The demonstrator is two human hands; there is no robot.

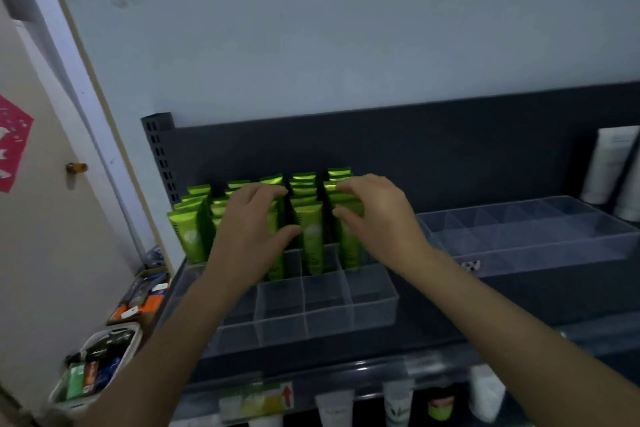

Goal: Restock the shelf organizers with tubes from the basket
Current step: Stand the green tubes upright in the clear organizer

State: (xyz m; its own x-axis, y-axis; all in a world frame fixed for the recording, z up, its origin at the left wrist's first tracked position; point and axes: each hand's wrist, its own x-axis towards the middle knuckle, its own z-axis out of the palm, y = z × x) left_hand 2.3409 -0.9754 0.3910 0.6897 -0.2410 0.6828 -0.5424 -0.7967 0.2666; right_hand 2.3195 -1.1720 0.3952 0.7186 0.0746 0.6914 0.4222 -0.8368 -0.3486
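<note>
While both forearms reach over the front edge of the dark shelf [450,305], the hands meet above a block of green tubes [311,236]; the tubes stand upright, cap down, in the rear compartments of a clear organizer [325,312], whose front rows of compartments hold nothing. The left hand [249,218] is spread wide; its fingers lie across the tube tops near the middle of the block, and its thumb stretches forward in front of a tube. The right hand [374,215] sits at the right side of the block; fingers and thumb curve toward each other with tube tops between them, but whether they actually pinch a tube cannot be told. A second clear organizer [519,236] lies on the same shelf, well apart to the right; pale tubes [609,166] stand against the back panel at the far right. Below the left forearm, at the lower left, a white basket [136,331] holds mixed small packages, too blurred to identify; a cardboard box [145,295] of goods sits just behind it. White tubes [398,402] hang or stand along the lower shelf at the bottom edge; a door [52,253] bearing a pink paper cutout [14,142] fills the left.
</note>
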